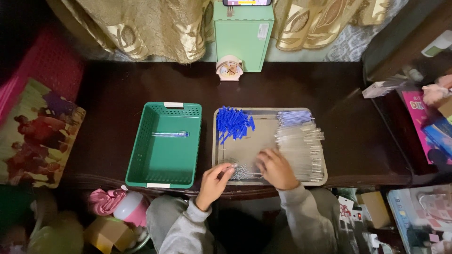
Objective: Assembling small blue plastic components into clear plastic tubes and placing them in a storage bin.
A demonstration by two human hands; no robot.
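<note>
Dark wood table [117, 94]; metal tray [245, 150], green basket [141, 155]; both hands, left [214, 181], right [277, 168], pinching springs [242, 171].

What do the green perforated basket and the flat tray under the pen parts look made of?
Green perforated basket: likely moulded plastic, matte, with even rows of holes in its walls. Flat grey tray: probably metal, with a dull brushed sheen and thin rolled rim, though painted plastic can't be ruled out.

— Where are the hands?
— Both over the metal tray [216, 155]: the left hand [214, 181] pinches small springs [241, 171], the right hand [277, 168] rests beside clear tubes [301, 148].
— And the green basket [162, 176]?
— It holds one pen [170, 134].
</note>
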